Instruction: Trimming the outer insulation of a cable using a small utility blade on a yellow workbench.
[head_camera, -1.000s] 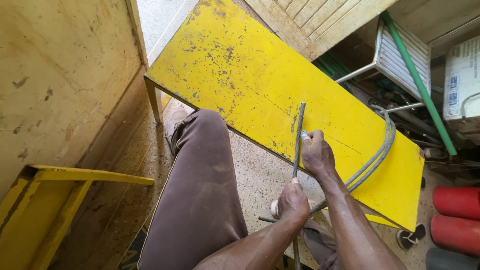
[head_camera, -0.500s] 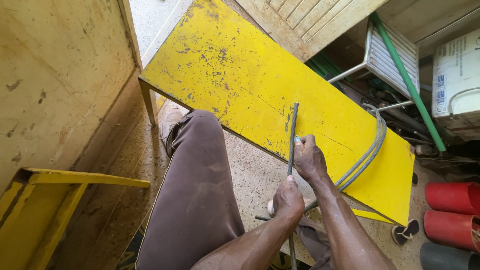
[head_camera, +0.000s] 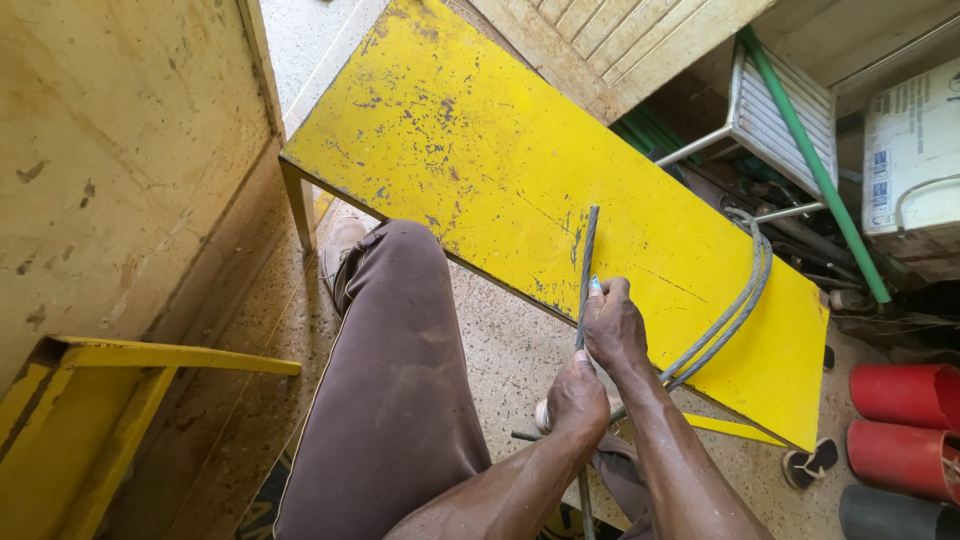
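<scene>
Cable (head_camera: 584, 262), stiff and springy, clamped in right hand (head_camera: 612, 325) and left hand (head_camera: 577, 393) over yellow worktop (head_camera: 480, 130); best gripped near the straight end.

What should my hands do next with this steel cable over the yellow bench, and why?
Probably slide the right hand a little up the steel cable toward its free tip. Both hands grip it close together, the left hand just below, while the tip sticks up unsupported over the yellow bench. The rest loops away to the right across the bench, so a higher grip would likely steady the end.
</scene>
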